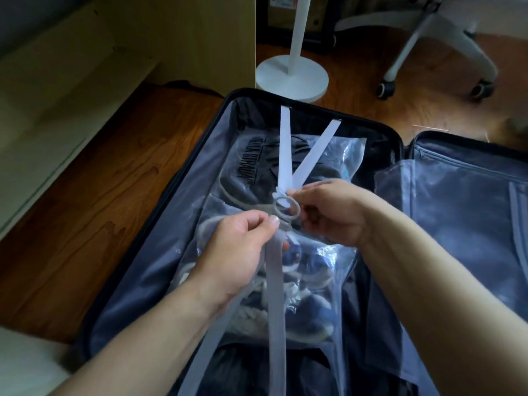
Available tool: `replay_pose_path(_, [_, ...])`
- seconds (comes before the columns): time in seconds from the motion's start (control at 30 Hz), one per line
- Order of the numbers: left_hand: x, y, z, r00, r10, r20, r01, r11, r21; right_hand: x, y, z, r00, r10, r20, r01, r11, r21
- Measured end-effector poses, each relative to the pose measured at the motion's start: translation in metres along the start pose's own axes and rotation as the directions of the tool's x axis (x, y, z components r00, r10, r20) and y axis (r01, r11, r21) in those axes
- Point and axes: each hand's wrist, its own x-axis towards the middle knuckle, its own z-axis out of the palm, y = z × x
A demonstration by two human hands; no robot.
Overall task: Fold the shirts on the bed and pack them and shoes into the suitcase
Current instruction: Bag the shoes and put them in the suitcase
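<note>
Over the open suitcase [160,252] on the floor, our left hand [237,252] pinched the lower strap [275,281] and our right hand [328,210] pinched the ring buckle [286,210], above bagged shoes [308,310] lying inside the suitcase.

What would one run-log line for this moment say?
left hand: pinches strap | right hand: holds ring buckle | bagged shoes: in suitcase
</note>
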Motion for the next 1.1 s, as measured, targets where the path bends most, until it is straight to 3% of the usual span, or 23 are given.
replay_pose_path(0.1, [0.004, 0.005, 0.003, 0.998, 0.016, -0.063, -0.014, 0.999, 0.029, -0.002, -0.006, 0.004, 0.998, 0.058, 0.021, -0.056, 0.996, -0.068])
replay_pose_path(0.2, [0.006, 0.006, 0.005, 0.989, -0.012, -0.149, 0.01, 1.0, -0.016, -0.002, -0.004, -0.005, 0.994, 0.057, 0.092, -0.055, 0.998, -0.029])
replay_pose_path(0.33, [0.007, 0.006, 0.007, 0.985, 0.015, -0.17, -0.011, 1.0, 0.025, -0.003, 0.0, -0.009, 0.992, 0.02, 0.122, -0.019, 1.0, -0.004])
replay_pose_path(0.53, [0.008, 0.005, 0.013, 0.976, 0.058, -0.209, -0.043, 0.996, 0.075, -0.01, -0.003, -0.017, 0.981, 0.071, 0.178, -0.091, 0.99, 0.105])
replay_pose_path(0.7, [0.005, 0.007, 0.013, 0.958, 0.195, -0.212, -0.12, 0.939, 0.322, -0.01, -0.01, -0.016, 0.981, 0.117, 0.156, -0.132, 0.987, 0.088])
replay_pose_path(0.8, [0.002, 0.001, 0.012, 0.961, 0.16, -0.226, -0.096, 0.958, 0.27, -0.011, -0.015, -0.013, 0.997, 0.022, 0.072, -0.021, 1.0, -0.018])
replay_pose_path(0.97, [-0.001, -0.006, 0.014, 0.988, -0.065, -0.14, 0.058, 0.997, -0.054, -0.005, -0.005, 0.002, 0.981, -0.161, -0.106, 0.15, 0.983, -0.104])
replay_pose_path(1.1, [0.011, -0.009, 0.012, 0.978, -0.062, -0.197, 0.071, 0.997, 0.038, 0.001, 0.016, 0.016, 0.999, -0.036, 0.037, 0.036, 0.999, -0.002])
